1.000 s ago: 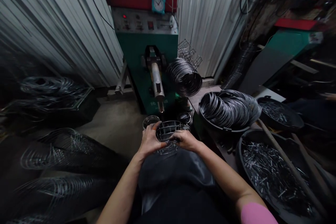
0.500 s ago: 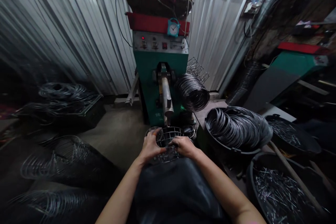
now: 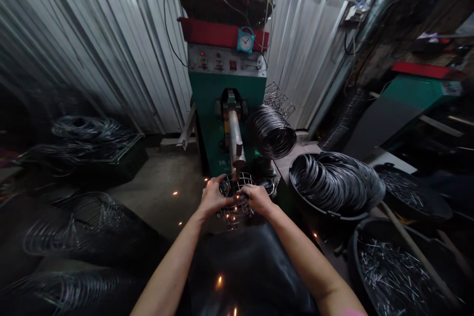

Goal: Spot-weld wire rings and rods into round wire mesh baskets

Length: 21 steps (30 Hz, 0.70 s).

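A round wire basket sits under the electrode arm of a green spot welder, with the welder's tip coming down at its far rim. My left hand is closed around the basket's left side, thumb pointing inward. On the other side, my right hand grips the wire near the middle with bent fingers. Orange sparks fly out below the hands and over the dark apron. The exact contact point at the tip is partly hidden.
Hanging wire rings are at the welder's right side. To the right stand a tub of wire rings and a tub of short metal rods. At left are wire coils and stacked wire pieces.
Sparks have appeared around the hands and in front of the apron. The wire basket has shifted slightly up against the welder tip, both hands still on it.
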{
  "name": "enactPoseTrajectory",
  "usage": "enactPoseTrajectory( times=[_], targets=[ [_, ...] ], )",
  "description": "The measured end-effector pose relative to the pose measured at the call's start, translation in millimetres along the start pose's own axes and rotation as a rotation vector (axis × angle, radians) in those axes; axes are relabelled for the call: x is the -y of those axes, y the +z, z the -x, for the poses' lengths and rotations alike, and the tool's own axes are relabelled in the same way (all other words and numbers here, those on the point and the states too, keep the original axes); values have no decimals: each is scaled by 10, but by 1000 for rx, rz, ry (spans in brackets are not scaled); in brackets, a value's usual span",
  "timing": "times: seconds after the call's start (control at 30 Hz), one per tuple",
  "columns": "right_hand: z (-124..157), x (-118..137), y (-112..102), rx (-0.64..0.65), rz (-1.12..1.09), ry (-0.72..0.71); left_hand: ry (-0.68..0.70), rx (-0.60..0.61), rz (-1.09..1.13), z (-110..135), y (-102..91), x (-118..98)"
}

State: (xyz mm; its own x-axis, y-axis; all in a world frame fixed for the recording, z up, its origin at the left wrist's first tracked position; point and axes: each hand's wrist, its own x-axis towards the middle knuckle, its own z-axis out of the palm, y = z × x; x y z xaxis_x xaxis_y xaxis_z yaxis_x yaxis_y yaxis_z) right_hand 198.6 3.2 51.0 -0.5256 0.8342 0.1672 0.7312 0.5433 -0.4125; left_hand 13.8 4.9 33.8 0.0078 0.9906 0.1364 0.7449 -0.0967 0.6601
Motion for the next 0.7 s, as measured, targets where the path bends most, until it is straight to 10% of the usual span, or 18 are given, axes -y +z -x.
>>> enactPoseTrajectory(
  times=[0.37, 0.7],
  targets=[
    [213, -131, 287, -407, -496, 184, -52, -21, -59, -144, -18, -16],
    [1195, -384, 993, -174, -861, 699, -108, -83, -31, -277, 8, 68]
  ],
)
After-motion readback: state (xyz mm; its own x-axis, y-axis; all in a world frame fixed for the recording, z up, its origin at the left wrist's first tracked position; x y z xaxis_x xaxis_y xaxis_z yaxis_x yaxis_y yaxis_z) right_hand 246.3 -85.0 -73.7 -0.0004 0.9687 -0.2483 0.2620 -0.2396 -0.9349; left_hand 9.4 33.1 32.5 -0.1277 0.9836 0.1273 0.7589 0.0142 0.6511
